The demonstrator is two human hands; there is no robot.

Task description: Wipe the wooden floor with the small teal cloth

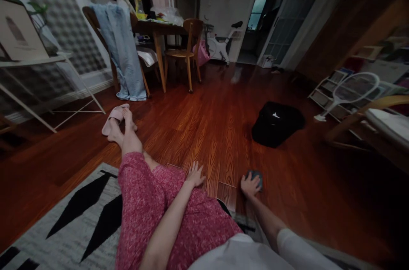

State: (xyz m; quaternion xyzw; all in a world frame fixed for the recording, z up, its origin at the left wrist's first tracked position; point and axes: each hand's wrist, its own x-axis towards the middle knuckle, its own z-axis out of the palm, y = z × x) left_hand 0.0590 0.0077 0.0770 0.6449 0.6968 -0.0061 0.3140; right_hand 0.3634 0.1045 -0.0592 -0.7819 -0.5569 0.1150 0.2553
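Note:
I sit on the floor with my legs in pink patterned trousers (153, 206) stretched forward. My left hand (194, 175) lies open on my knee, fingers spread. My right hand (250, 185) rests on the wooden floor (217, 129), its fingers curled over a small dark blue-grey object (256, 176) that looks like a cloth or sponge. My bare feet (123, 127) lie crossed ahead, beside a pink slipper (112, 117).
A black bag (276, 123) lies on the floor ahead right. A grey-and-black rug (64, 223) is under me. A wooden table with chairs (183, 50), one draped in jeans (123, 55), stands at the back. A white racket (349, 91) leans at right; a white shelf (47, 82) stands left.

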